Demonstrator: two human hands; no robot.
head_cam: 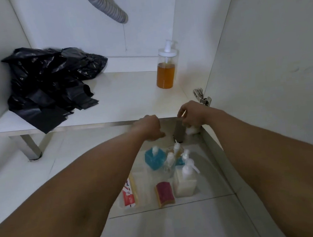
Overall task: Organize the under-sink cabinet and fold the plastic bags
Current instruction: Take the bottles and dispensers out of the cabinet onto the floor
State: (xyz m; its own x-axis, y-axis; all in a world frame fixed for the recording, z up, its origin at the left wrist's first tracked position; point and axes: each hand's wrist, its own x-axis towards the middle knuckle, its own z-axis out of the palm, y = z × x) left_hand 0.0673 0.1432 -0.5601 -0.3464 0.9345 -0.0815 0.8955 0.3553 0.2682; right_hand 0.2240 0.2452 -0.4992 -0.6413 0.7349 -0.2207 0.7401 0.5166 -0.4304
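Observation:
A heap of crumpled black plastic bags point(51, 83) lies on the left of the white cabinet floor point(130, 99). A clear pump bottle of orange liquid point(166, 69) stands upright at the right back. Both my hands reach to the cabinet's front edge. My left hand point(148, 127) is curled with its fingers pointing down, and I see nothing in it. My right hand point(192, 115) is closed over a small white object point(191, 130) at the cabinet's right front corner; what it is stays unclear.
On the tiled floor in front stand a blue bottle point(155, 158), several pump bottles point(183, 165), a white-filled container point(185, 187), a red-and-yellow sponge point(165, 193) and a toothpaste box point(128, 193). A grey drain hose point(109, 9) hangs overhead. The open door point(274, 67) is on the right.

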